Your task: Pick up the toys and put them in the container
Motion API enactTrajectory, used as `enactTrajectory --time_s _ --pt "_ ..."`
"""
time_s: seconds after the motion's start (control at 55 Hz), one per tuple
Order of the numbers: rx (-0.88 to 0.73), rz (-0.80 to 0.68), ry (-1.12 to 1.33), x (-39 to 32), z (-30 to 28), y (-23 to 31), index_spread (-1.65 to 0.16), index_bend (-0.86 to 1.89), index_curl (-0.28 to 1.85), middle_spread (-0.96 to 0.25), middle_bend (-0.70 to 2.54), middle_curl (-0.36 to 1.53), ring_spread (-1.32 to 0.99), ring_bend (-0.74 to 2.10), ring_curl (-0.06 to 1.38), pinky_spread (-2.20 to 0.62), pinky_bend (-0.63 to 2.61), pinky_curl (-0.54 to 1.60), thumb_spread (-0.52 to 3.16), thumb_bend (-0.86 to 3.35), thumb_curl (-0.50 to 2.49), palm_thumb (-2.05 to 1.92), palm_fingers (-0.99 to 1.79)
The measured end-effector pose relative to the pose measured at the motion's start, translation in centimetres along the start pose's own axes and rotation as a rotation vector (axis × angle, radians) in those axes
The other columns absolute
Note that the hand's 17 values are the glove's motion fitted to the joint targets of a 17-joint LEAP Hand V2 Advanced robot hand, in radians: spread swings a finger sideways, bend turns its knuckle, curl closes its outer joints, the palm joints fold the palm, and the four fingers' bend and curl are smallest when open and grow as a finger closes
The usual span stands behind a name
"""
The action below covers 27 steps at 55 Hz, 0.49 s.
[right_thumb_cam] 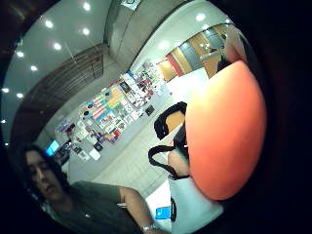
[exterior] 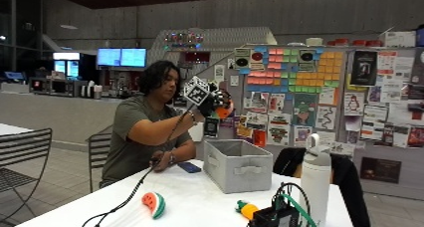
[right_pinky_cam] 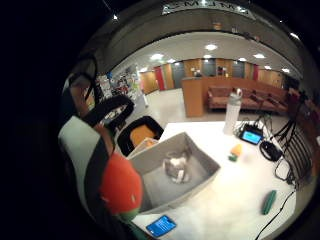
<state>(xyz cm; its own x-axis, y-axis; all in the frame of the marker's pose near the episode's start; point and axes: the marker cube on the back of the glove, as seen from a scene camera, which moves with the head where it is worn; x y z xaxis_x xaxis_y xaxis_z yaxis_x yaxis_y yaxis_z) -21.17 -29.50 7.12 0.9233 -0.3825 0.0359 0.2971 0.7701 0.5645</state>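
Holding one orange toy (exterior: 226, 109) aloft

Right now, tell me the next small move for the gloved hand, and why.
Probably lower the right hand and release the orange toy into the grey container. The hand grips the toy raised above the open container, which already holds one item.
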Motion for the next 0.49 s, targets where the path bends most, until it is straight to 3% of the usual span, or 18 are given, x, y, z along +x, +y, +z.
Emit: enactTrajectory --time_s 0.073,0.146,0.2,0.255,0.4,0.491 --pt "-0.055 0.215 -0.154 -0.4 2.0 0.0 -0.50 0.37 0.94 -0.57 0.88 1.06 -0.40 1.38 0.68 -0.40 1.21 0.57 0.79 -0.01 0.88 0.59 0.74" --pt "-0.172 0.252 -0.217 0.5 3.5 1.0 -0.48 0.29 0.93 -0.55 0.78 1.02 -0.39 1.33 0.65 -0.36 1.14 0.53 0.91 -0.04 0.82 0.50 0.56" --pt "-0.217 0.263 -0.255 1.0 4.1 1.7 -0.48 0.38 0.93 -0.49 0.63 0.96 -0.35 1.08 0.60 -0.22 1.06 0.53 1.01 -0.14 0.70 0.23 0.12" --pt "-0.211 0.270 -0.261 1.6 4.0 2.2 -0.48 0.41 0.90 -0.44 0.54 0.90 -0.30 0.91 0.55 -0.15 1.04 0.50 1.01 -0.15 0.63 0.06 -0.03" --pt "-0.185 0.337 -0.167 5.2 0.8 3.7 -0.48 0.40 0.81 -0.35 0.45 0.81 -0.26 0.79 0.42 -0.05 0.96 0.39 1.03 -0.08 0.51 -0.08 0.14" --pt "-0.143 0.433 -0.172 8.1 -3.3 5.4 -0.46 0.26 0.75 -0.36 0.51 0.81 -0.34 1.02 0.45 -0.16 0.94 0.36 1.12 -0.05 0.46 -0.05 0.51"
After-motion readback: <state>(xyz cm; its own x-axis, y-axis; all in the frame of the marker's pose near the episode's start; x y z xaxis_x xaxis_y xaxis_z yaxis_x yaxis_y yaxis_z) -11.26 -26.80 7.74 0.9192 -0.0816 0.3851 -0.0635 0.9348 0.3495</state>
